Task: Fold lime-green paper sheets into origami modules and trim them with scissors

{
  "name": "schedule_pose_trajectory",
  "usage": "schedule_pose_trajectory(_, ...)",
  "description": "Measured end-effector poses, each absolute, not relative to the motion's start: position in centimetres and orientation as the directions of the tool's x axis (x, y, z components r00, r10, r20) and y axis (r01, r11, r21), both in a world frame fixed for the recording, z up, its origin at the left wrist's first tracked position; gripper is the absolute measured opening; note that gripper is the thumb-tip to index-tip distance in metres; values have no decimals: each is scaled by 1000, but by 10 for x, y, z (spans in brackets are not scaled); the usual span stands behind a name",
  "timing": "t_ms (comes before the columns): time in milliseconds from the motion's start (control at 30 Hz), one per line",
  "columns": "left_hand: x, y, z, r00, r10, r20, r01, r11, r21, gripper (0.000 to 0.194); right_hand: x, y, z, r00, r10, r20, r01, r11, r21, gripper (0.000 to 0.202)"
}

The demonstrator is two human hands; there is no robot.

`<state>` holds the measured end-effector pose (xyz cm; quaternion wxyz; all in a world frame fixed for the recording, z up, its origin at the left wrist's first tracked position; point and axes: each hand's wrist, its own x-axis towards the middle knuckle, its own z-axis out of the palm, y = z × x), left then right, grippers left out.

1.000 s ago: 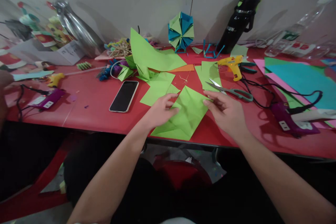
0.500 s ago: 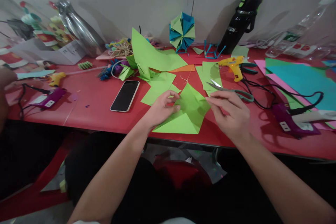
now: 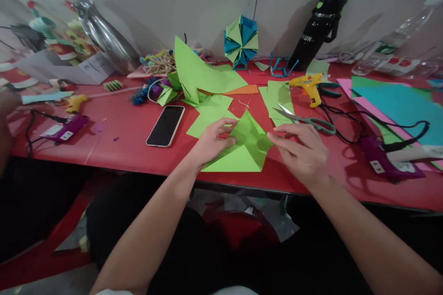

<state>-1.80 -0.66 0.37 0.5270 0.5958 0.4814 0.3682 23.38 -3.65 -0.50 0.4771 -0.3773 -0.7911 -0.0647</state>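
Note:
A sheet of bright green folding paper, creased and partly folded, lies on the red table in front of me. My left hand grips its left side, thumb on top and the fingers curled behind. At the right, my right hand pinches the paper's right corner between thumb and fingertips and holds it raised. The middle of the sheet bulges up, with a peak pointing away from me. Just beyond my right hand lie scissors with grey-green handles, their blades partly apart on pale green paper.
A phone lies to the left. Behind are more green sheets and a blue-and-green folded paper wheel. A yellow glue gun with a black cable, a purple power strip and a black bottle stand right. Another person's hand is far left.
My right hand has drawn the paper's right corner slightly inward, to the left, so the sheet bulges more. My left hand stays nearly in place on the paper.

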Motion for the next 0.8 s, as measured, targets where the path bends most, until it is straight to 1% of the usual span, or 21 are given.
schedule_pose_trajectory(167, -17, -5, 2, 262, 965, -8, 180, -40, 983, 48, 237, -33, -8, -286, 519, 805, 662, 714, -225, 30)
schedule_pose_trajectory(267, -16, -6, 1, 258, 965, 49, 210, -105, 972, 46, 235, -30, -9, -321, 544, 776, 665, 712, -224, 27)
schedule_pose_trajectory(333, -15, -8, 0, 266, 960, 92, 238, -158, 958, 43, 233, -30, -9, -334, 603, 725, 667, 694, -270, 20)
schedule_pose_trajectory(433, -13, -11, 1, 289, 948, 131, 251, -208, 946, 42, 228, -30, -5, -273, 713, 646, 671, 622, -404, 5)
schedule_pose_trajectory(467, -12, -13, 1, 296, 945, 138, 251, -216, 944, 42, 227, -30, -4, -238, 746, 622, 672, 589, -449, 7)
schedule_pose_trajectory(500, -11, -14, 2, 303, 942, 142, 252, -223, 942, 42, 227, -30, -3, -206, 774, 598, 676, 555, -485, 14)
schedule_pose_trajectory(567, -9, -16, 5, 320, 934, 159, 249, -245, 937, 42, 227, -28, -1, -157, 809, 566, 700, 496, -514, 27)
schedule_pose_trajectory(667, -7, -18, 7, 358, 910, 210, 235, -305, 923, 43, 231, -23, -1, -158, 814, 558, 763, 460, -455, 38)
schedule_pose_trajectory(733, -6, -19, 7, 375, 892, 254, 226, -353, 908, 39, 234, -19, -1, -192, 797, 573, 787, 473, -395, 35)
schedule_pose_trajectory(800, -7, -20, 6, 370, 887, 276, 247, -380, 892, 30, 235, -17, 0, -225, 769, 598, 782, 509, -361, 27)
